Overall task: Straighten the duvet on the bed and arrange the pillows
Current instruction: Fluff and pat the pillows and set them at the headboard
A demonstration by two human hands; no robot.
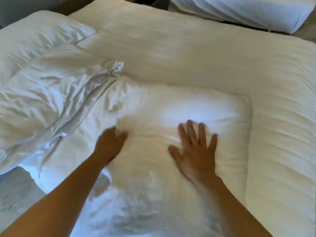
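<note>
Head view. Pillow (196,117) lies flat on the bed (282,117), near its close edge; long axis runs toward/away from the viewer, far short end w/ rounded corners pointing up-frame. Right hand (195,151): palm down on pillow centre, fingers (191,130) spread flat, gripping nothing. Left hand (111,144): at pillow's left edge, fingers curled into the fabric. Crumpled duvet (51,100) bunched at left, touching pillow. Second pillow (39,35) far left. Open mattress beyond and to the right.
</note>
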